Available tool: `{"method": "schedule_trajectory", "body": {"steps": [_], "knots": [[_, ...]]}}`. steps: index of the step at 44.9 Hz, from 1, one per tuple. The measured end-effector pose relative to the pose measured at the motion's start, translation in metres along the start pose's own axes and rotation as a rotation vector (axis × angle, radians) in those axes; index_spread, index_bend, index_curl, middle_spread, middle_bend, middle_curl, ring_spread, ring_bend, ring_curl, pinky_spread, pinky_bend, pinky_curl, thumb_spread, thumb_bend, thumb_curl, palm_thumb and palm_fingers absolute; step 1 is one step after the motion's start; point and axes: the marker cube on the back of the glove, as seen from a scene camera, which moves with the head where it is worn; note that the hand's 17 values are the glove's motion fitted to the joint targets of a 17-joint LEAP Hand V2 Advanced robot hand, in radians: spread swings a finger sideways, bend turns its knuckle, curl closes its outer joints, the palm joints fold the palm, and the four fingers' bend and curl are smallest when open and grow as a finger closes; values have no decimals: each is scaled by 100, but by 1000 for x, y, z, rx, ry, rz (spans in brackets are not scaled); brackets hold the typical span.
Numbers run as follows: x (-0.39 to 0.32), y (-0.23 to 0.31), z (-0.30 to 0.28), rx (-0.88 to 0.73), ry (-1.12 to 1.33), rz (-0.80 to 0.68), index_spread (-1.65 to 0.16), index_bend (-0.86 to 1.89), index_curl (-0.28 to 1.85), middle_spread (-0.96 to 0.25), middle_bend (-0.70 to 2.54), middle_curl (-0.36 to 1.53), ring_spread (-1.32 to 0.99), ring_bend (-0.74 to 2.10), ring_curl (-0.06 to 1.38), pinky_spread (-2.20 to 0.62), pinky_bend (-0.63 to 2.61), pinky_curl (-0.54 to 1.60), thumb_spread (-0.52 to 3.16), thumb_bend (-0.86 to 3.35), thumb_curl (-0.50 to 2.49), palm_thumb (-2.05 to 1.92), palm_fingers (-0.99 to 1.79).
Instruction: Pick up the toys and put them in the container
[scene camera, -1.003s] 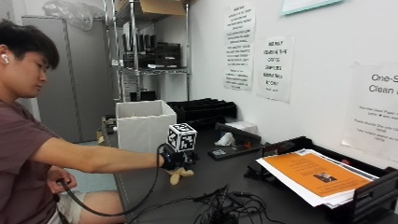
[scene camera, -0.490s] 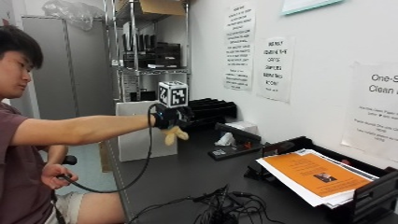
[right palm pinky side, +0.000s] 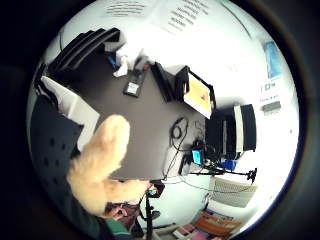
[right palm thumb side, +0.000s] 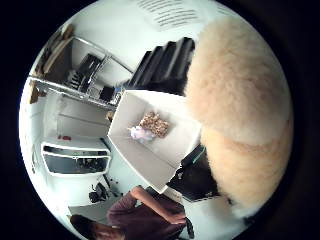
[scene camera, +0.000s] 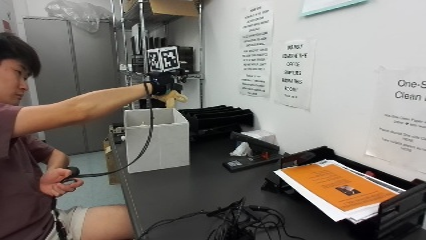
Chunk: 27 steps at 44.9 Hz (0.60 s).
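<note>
Broadly, a dark table (scene camera: 193, 185) along a white wall, bearing a white open-topped container (scene camera: 157, 137) at its far end, near the corner by the metal shelving. Behind the container, a stack of black trays (scene camera: 219, 117); nearer the camera, a black tray of papers with an orange sheet on top (scene camera: 336, 187) and a tangle of cables (scene camera: 233, 225). Inside the container, seen from the thumb-side palm view, two small toys lying together on its floor: a brown speckled one (right palm thumb side: 155, 124) and a pale purplish one (right palm thumb side: 140, 133), touching. Above the container's open top, the gloved right hand (scene camera: 162, 82), fingers curled round a cream plush toy (scene camera: 172, 98). Hanging below the glove, long axis roughly vertical, plush end pointing down toward the opening, well clear of the rim.
</note>
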Motion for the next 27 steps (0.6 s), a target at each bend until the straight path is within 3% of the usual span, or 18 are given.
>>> {"method": "schedule_trajectory", "body": {"steps": [15,22,27], "knots": [[-148,-33,6,-37,19,-188,-41,59,98,-22,126,87,-32,147,64,-38,114,53,74,-1,85,51,106],[-192,-36,15,42,-143,-311,-42,56,105,-21,126,87,-32,147,64,-38,114,53,74,-1,87,50,106],[-202,-35,34,-98,-60,-342,-42,53,109,-21,125,87,-32,146,63,-38,114,53,73,-2,88,50,106]]}}
